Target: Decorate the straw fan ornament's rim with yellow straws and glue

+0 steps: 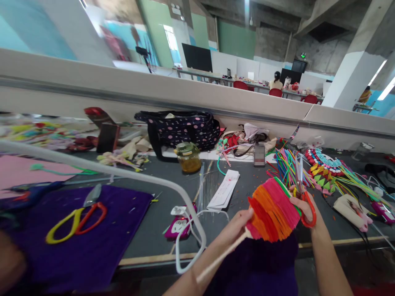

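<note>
My left hand (236, 227) grips a pale stick that carries a fan of pleated paper (273, 209), orange on the left and pink on the right with a green edge. My right hand (304, 205) is closed in the red handles of a pair of scissors (300, 185), whose blades point up beside the fan's right edge. Both hands are low and right of centre, above a purple cloth near the table's front edge.
A second pair of scissors (77, 216) with yellow and red handles lies on a purple cloth (92, 238) at left. A dotted bag (182, 129), a jar (188, 158), coloured sticks (286, 166), a glue gun (352, 209) and a white cord (191, 230) crowd the table. A person sits far behind.
</note>
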`<state>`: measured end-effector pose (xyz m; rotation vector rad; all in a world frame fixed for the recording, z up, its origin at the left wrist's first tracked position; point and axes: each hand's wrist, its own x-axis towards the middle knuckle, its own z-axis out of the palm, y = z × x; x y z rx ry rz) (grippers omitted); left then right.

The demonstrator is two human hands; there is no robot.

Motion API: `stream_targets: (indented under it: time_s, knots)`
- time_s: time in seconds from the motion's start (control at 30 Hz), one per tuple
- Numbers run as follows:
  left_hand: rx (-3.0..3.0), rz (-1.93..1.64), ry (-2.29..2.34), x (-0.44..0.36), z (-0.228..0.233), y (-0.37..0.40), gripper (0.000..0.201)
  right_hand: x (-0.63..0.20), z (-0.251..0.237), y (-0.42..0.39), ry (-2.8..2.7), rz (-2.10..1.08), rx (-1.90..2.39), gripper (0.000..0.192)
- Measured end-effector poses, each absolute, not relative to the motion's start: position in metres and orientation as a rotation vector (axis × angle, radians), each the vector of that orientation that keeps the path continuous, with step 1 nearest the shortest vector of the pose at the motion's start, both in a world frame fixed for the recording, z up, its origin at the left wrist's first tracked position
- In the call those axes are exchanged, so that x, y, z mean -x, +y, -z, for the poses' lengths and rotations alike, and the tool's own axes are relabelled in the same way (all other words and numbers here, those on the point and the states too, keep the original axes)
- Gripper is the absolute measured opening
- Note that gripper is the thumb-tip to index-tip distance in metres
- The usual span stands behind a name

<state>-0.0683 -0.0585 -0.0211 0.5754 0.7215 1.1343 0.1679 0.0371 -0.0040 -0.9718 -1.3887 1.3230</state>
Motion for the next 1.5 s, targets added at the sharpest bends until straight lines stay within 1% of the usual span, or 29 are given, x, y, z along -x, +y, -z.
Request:
stream_targets:
  time_s: [0.13,0.27,0.37,0.47,0.57,0.63,0.77,0.87,0.97,1.07,1.23,1.5]
  knots:
    - [-0.259,-1.264,0.513,0.076,0.021,-0.052,0.021,-0.157,0.024,0.03,-1.095,-1.24,1.022,0.041]
    - [-0.204,-1.384,0.364,0.079,0.027,-0.047,0.007,-0.147,0.042,0.015,-0.925,-1.208,1.026,0.043]
    - [-0.283,-1.448,0.465,0.075,0.03,-0.045,0.019,-0.143,0.051,-0.001,-0.917,-1.177,1.04,0.046]
    - [-0.388,-1.492,0.655,0.07,0.03,-0.043,0.023,-0.143,0.059,-0.019,-0.98,-1.137,1.06,0.053]
    - [-0.427,-1.46,0.811,0.066,0.032,-0.039,0.034,-0.146,0.064,-0.038,-1.041,-1.118,1.117,0.056]
    - [-0.408,-1.43,0.897,0.064,0.036,-0.036,0.038,-0.15,0.065,-0.049,-1.094,-1.136,1.162,0.057]
    - [-0.394,-1.376,0.989,0.064,0.039,-0.033,0.036,-0.168,0.062,-0.064,-1.236,-1.149,1.199,0.054]
    - [-0.478,-1.31,0.985,0.066,0.032,-0.035,0.032,-0.193,0.056,-0.063,-1.332,-1.161,1.18,0.054]
    - [-0.597,-1.214,0.968,0.069,0.022,-0.037,0.029,-0.221,0.047,-0.054,-1.445,-1.183,1.165,0.067]
    - [-0.699,-1.138,0.967,0.07,0.013,-0.037,0.028,-0.236,0.04,-0.046,-1.652,-1.278,1.189,0.074]
    - [-0.771,-1.017,0.974,0.07,0.005,-0.034,0.026,-0.233,0.03,-0.045,-1.85,-1.491,1.188,0.067]
    - [-0.803,-0.929,1.012,0.068,0.006,-0.032,0.026,-0.224,-0.001,-0.043,-2.008,-1.549,1.1,0.059]
